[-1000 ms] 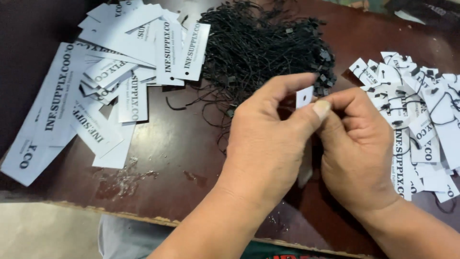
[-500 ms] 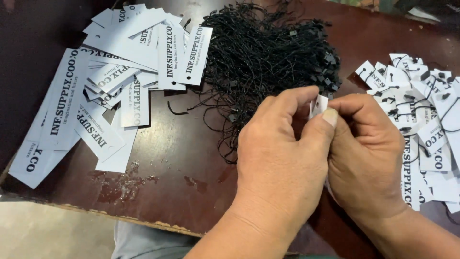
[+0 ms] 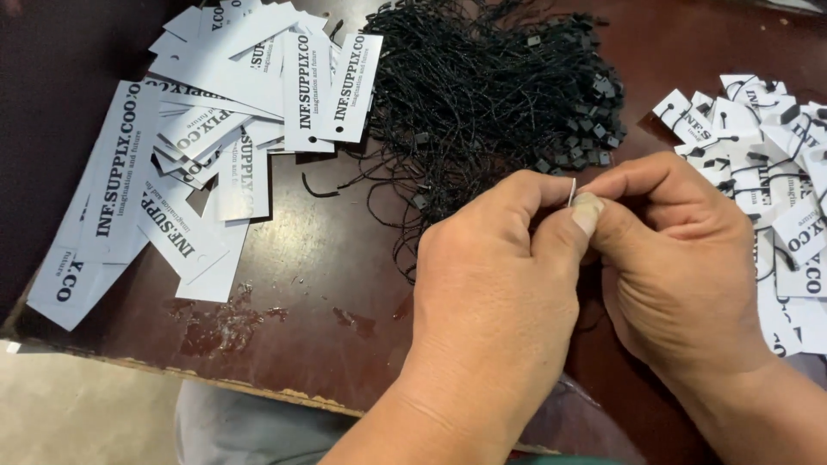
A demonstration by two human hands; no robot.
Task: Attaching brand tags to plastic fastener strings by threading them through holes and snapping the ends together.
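Left hand [image 3: 495, 284] and right hand [image 3: 680, 258] pinch edge of white tag [image 3: 573, 191] together. Best: hold tag steady, work above counter [image 3: 319, 284], clear of black string pile [image 3: 491, 86].

Small garment-tagging or packing workshop, judged from bulk materials on one bench. Worn dark brown wooden table [image 3: 327, 284] with chipped front edge and scuffed varnish. Loose stack of unstrung white paper hang tags [image 3: 215, 146] at left. Tangled heap of black tag strings with plastic locks [image 3: 491, 95] at centre. Pile of strung tags [image 3: 767, 172] at right. Pale bare floor [image 3: 77, 413] below.
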